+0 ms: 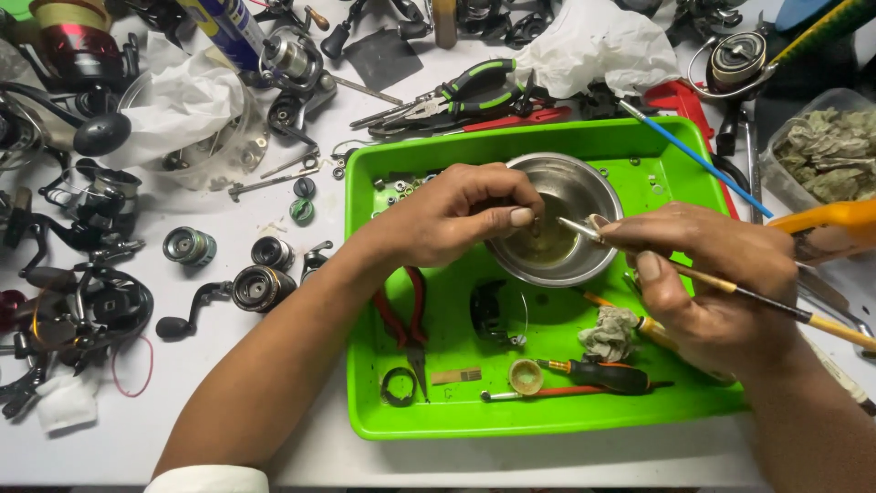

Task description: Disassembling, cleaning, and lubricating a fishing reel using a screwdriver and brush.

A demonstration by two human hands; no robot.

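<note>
A white table (pixel 274 420) carries a bright green tray (pixel 438 415) at its near middle, with fishing-reel parts crowding the table's left side and far edge. A steel bowl (pixel 584 183) sits in the tray's far half, holding a shallow cloudy liquid. The left hand (pixel 456 215) is closed in a pinch on a small metal part (pixel 536 222) held over the bowl. The right hand (pixel 721 274) grips a thin brush (pixel 766 299), its tip just beside that part above the bowl. Red-handled pliers (pixel 406 315) lie by the tray's left wall; a crumpled rag (pixel 610 333) and a screwdriver (pixel 602 372) lie toward its near edge. Green-handled pliers (pixel 474 87) rest beyond the tray's far edge.

The small part is too tiny to identify, and the fingers hide most of it. The brush handle runs out of view at the right edge. An orange object (pixel 835 219) at the table's right edge is cut off and blurred. Nothing of the room beyond the table shows.
</note>
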